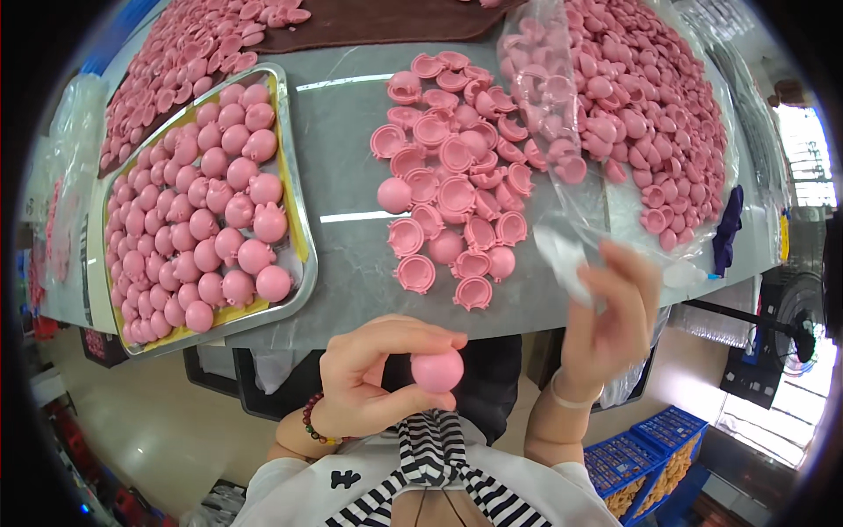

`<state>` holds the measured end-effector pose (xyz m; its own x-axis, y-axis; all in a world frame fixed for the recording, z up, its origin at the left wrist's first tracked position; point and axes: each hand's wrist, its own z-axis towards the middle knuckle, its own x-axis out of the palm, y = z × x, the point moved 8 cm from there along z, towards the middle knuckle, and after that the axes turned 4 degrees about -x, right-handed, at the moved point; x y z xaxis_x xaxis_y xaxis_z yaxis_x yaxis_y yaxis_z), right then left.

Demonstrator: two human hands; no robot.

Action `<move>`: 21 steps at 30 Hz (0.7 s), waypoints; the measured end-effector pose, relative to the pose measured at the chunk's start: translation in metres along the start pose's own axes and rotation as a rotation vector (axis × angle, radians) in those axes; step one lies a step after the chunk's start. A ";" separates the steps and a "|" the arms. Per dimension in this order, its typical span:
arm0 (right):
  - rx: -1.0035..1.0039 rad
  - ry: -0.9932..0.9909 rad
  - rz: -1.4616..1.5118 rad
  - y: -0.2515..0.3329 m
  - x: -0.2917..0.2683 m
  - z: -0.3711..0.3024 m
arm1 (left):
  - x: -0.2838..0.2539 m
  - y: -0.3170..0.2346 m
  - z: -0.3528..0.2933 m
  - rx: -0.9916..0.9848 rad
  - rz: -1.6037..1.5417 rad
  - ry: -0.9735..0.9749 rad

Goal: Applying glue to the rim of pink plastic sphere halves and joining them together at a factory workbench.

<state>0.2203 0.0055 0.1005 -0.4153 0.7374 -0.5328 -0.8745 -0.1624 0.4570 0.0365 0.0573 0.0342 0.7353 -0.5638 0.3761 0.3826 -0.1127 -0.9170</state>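
Between the thumb and fingers of my left hand [364, 373] is a smooth pink ball [437, 371], held just off the table's near edge. My right hand [615, 307] is raised to the right, smeared by motion, its bent fingers on a soft white cloth [564, 259]. Ahead of both hands lies a loose group of pink half shells [456, 195], many with the hollow side up, with a few whole balls among them. To the left stands a metal tray [305, 279] lined in yellow and filled with pink balls, several showing small pointed tips.
A large heap of pink shells [650, 114] lies at the far right beside a clear plastic bag [537, 88]. More shell pieces [189, 66] are piled far left. A purple cloth [728, 230] rests at the right edge. Blue crates [650, 443] and a fan [797, 325] stand below.
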 end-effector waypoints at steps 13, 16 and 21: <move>-0.156 0.389 0.460 0.049 0.018 -0.034 | 0.012 0.013 -0.002 -0.052 0.070 0.145; -0.208 0.360 0.404 0.043 0.014 -0.042 | 0.003 0.009 -0.002 -0.056 -0.184 0.051; 0.107 0.119 0.010 -0.015 0.000 -0.021 | 0.009 -0.010 0.010 0.068 -0.005 0.159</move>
<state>0.2284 -0.0062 0.0784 -0.4563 0.6519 -0.6057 -0.8412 -0.0940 0.5325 0.0450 0.0614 0.0483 0.6374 -0.6864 0.3502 0.4274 -0.0632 -0.9018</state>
